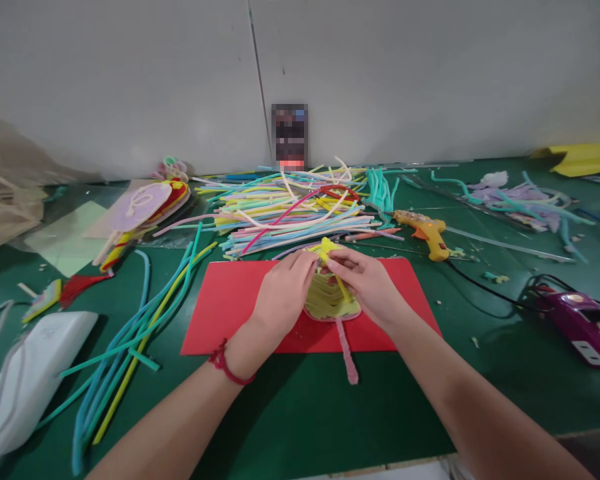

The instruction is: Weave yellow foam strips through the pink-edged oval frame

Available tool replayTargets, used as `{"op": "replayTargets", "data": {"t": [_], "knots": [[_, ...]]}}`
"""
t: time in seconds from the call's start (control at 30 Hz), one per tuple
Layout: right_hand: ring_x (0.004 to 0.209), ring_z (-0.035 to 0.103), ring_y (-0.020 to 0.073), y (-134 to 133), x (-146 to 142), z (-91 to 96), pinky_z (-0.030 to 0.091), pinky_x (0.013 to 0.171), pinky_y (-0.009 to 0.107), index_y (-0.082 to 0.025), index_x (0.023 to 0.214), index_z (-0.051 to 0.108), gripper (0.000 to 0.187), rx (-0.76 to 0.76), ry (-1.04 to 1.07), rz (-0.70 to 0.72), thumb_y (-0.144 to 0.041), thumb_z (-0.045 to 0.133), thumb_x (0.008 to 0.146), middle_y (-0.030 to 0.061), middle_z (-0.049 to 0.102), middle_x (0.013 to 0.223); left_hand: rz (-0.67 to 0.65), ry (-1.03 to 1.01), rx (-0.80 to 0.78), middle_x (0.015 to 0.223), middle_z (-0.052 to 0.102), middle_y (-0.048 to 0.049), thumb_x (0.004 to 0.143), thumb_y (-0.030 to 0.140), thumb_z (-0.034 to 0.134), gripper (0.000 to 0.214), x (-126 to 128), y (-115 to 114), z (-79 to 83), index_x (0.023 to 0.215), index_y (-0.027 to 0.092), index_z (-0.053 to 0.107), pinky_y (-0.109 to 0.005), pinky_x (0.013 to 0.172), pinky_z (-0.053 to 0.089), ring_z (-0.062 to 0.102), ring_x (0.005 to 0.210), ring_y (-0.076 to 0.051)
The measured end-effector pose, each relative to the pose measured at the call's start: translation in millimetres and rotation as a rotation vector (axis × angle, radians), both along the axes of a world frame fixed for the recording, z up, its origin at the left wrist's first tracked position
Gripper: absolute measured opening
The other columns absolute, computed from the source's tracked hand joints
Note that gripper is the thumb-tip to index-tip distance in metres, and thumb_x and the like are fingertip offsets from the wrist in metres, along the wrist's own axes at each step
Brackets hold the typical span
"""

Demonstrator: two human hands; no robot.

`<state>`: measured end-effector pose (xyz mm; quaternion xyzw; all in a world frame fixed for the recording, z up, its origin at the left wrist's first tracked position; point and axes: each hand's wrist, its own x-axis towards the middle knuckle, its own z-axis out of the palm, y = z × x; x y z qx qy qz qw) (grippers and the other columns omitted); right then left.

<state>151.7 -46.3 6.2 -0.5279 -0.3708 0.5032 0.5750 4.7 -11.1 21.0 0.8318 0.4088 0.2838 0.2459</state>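
Note:
My left hand (287, 285), with a red cord bracelet on its wrist, and my right hand (364, 283) meet at the middle of the table. Their fingers pinch a bright yellow bent pipe cleaner (326, 249), one end of which hangs down beside my right fingers. Under it lies a round fan shape (330, 308) of yellow-green pipe cleaners with a pale pink edge, its upper part hidden by my hands. A fuzzy pink handle (349, 357) sticks out towards me. The fan rests on a red sheet (230, 300).
Behind the sheet lies a heap of coloured pipe cleaners (295, 223). A yellow glue gun (427, 235) is to its right, corded towards a purple power strip (575, 320). Left are loose teal and yellow pipe cleaners (130, 353), a white device (40, 373) and finished fans (143, 207). A blurred-out phone-like object (290, 137) leans on the wall.

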Motion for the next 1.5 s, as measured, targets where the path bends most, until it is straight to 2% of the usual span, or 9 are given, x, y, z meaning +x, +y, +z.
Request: {"op": "replayTargets", "data": {"t": [0.17,0.33,0.53,0.67,0.8,0.97,1.13,1.5], "knots": [[0.066,0.065,0.0164,1.4,-1.7,-5.5,0.054,0.059,0.029,-0.018,0.078,0.07,0.021,0.022,-0.056,-0.058,-0.033,0.072,0.063,0.0029,0.069,0.07,0.022,-0.028,-0.015,0.092,0.06,-0.0051,0.087,0.022,0.04,0.019,-0.2,-3.4,-11.5,0.093,0.022,0.058,-0.024,0.071,0.038,0.054,0.087,-0.019],[0.059,0.064,0.0147,0.5,-1.3,-4.1,0.053,0.058,0.029,-0.018,0.076,0.07,0.019,0.029,-0.13,-0.064,-0.032,0.072,0.063,0.0021,0.069,0.066,0.003,-0.035,-0.083,0.087,0.059,-0.0041,0.085,0.017,0.039,0.019,-1.2,-2.0,-14.1,0.091,0.022,0.057,-0.024,0.067,0.037,0.052,0.082,-0.018],[0.059,0.064,0.014,0.4,2.6,-2.7,0.053,0.059,0.028,-0.018,0.075,0.069,0.015,0.05,-0.153,-0.05,-0.029,0.071,0.064,0.0015,0.068,0.066,-0.088,-0.144,-0.18,0.073,0.054,-0.0004,0.083,0.014,0.041,0.015,-0.8,6.2,-5.1,0.079,0.021,0.054,-0.022,0.062,0.034,0.049,0.068,-0.014],[0.059,0.063,0.0139,1.0,4.1,-1.1,0.052,0.06,0.028,-0.018,0.075,0.069,0.015,0.066,-0.179,-0.05,-0.028,0.071,0.064,0.0018,0.068,0.069,-0.158,-0.104,-0.245,0.068,0.05,0.0008,0.082,0.012,0.041,0.015,0.5,11.9,4.4,0.071,0.019,0.048,-0.022,0.061,0.032,0.046,0.066,-0.013],[0.061,0.064,0.015,1.8,5.3,-0.4,0.053,0.063,0.03,-0.018,0.075,0.069,0.015,0.048,-0.195,-0.065,-0.028,0.07,0.064,0.0018,0.069,0.067,-0.18,-0.093,-0.28,0.068,0.047,0.0015,0.082,0.014,0.04,0.015,3.0,14.6,6.3,0.068,0.019,0.043,-0.022,0.059,0.031,0.044,0.065,-0.012],[0.064,0.064,0.0144,1.3,4.3,1.6,0.053,0.064,0.029,-0.02,0.079,0.071,0.017,0.051,-0.177,-0.069,-0.029,0.071,0.064,0.002,0.071,0.075,-0.168,-0.08,-0.23,0.068,0.048,0.0014,0.083,0.015,0.039,0.017,2.9,13.3,6.7,0.067,0.019,0.041,-0.022,0.059,0.031,0.045,0.064,-0.012],[0.071,0.065,0.0155,-1.3,1.8,6.2,0.053,0.069,0.03,-0.02,0.078,0.07,0.018,0.036,-0.199,-0.055,-0.028,0.072,0.062,0.0027,0.071,0.082,-0.231,-0.039,-0.143,0.073,0.051,0.0006,0.084,0.014,0.037,0.015,-1.0,14.5,10.5,0.071,0.018,0.045,-0.023,0.063,0.034,0.047,0.069,-0.013],[0.082,0.065,0.0191,-2.3,3.3,8.8,0.051,0.078,0.034,-0.021,0.075,0.069,0.013,0.09,-0.243,-0.027,-0.028,0.072,0.064,0.0023,0.07,0.082,-0.301,-0.15,-0.433,0.076,0.053,0.0005,0.082,0.022,0.04,0.012,-5.1,22.8,11.4,0.077,0.017,0.049,-0.023,0.065,0.04,0.049,0.072,-0.012]]}}
